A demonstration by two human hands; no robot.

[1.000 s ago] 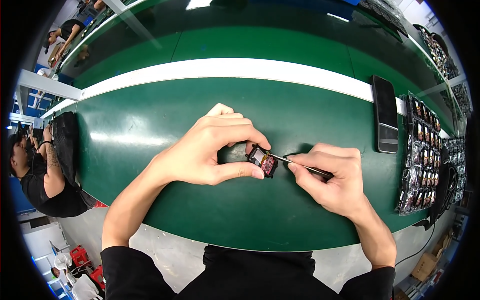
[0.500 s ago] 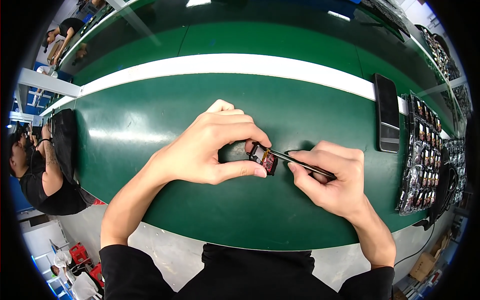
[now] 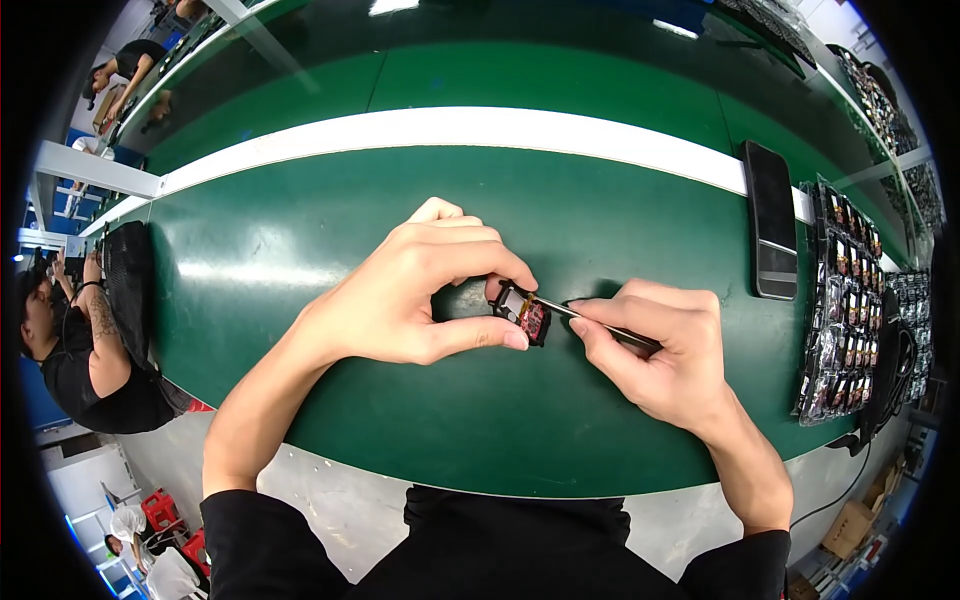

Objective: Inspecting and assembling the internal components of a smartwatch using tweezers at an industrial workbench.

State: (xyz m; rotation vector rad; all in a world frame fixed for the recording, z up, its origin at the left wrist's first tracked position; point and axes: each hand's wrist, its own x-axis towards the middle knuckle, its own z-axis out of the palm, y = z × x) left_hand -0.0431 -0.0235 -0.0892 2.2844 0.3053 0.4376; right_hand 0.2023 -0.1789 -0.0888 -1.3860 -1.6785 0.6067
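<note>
Green table [image 3: 450, 430] bears phone [image 3: 771, 215] and trays [image 3: 842, 310] while left hand [image 3: 420, 290] pinches device [image 3: 523, 312], right hand [image 3: 665, 340] slim tool [image 3: 556, 306].

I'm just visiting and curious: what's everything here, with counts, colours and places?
Small open device: one, black with reddish inside, centre
Slim tool: one, dark, right of the device
Table: one, green, beneath the hands
White rail: one, white, across the table
Flat slab: one, black, right
Parts packs: at least two, clear and dark, far right
Other people: at least three, left side
Stools: at least two, red, lower left
Cardboard box: at least one, brown, lower right
Left hand: one, bare, holding the device
Right hand: one, bare, holding the tool
</note>
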